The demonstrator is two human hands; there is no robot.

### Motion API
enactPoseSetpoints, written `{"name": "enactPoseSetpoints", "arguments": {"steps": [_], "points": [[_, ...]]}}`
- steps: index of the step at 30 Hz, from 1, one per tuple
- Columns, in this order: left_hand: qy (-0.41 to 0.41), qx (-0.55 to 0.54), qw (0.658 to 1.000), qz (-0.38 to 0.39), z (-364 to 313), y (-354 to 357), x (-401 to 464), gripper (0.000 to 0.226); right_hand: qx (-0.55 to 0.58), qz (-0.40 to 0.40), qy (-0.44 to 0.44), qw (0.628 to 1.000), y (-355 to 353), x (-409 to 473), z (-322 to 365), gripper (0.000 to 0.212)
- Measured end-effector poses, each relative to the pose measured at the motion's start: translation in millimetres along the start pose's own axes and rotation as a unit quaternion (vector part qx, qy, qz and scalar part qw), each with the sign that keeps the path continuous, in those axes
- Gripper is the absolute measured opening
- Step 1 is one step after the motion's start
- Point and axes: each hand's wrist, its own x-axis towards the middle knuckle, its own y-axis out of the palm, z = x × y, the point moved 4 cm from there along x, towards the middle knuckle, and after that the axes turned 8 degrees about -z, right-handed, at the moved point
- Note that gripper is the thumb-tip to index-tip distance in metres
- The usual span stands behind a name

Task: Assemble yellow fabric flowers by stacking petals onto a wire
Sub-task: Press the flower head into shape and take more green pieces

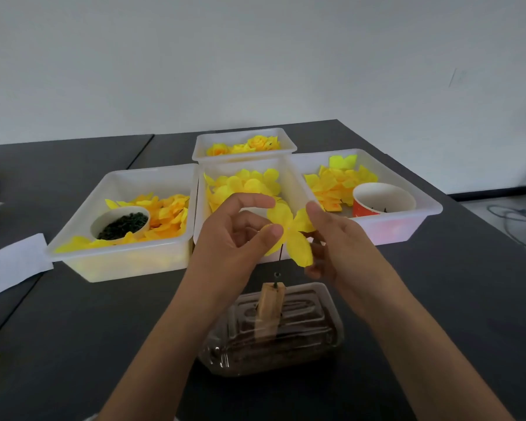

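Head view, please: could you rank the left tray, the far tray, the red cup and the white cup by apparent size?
1. Left tray.
2. Far tray, though distance shrinks it.
3. Red cup and white cup look alike; unranked.

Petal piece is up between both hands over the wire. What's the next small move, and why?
Probably slide the yellow petal piece down the dark wire. Left hand and right hand pinch it at either side, and the wire already shows just beneath its centre, so it seems threaded but not seated.
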Motion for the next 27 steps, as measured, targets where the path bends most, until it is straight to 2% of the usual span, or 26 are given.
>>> {"name": "enactPoseSetpoints", "arguments": {"steps": [3,7,11,13,17,22,27], "points": [[0.004,-0.015,1.000,0.008,1,1,1,0.033,0.023,0.016,-0.018,0.999,-2,1,2,0.034],[-0.015,-0.053,0.998,0.010,3,-1,2,0.041,0.113,0.082,0.033,0.990,3,3,2,0.027],[-0.074,-0.095,0.993,0.002,13,-3,2,0.051,0.195,0.098,0.107,0.970,7,7,-4,0.049],[-0.101,-0.116,0.988,-0.008,18,-4,1,0.054,0.205,0.083,0.135,0.966,7,10,-10,0.052],[-0.137,-0.133,0.981,-0.015,23,-3,0,0.053,0.207,0.065,0.171,0.961,5,13,-17,0.040],[-0.156,-0.141,0.978,-0.005,26,1,2,0.053,0.191,0.051,0.187,0.962,0,15,-21,0.047],[-0.162,-0.139,0.977,-0.015,29,2,4,0.052,0.191,0.064,0.188,0.961,0,15,-22,0.038]]}}
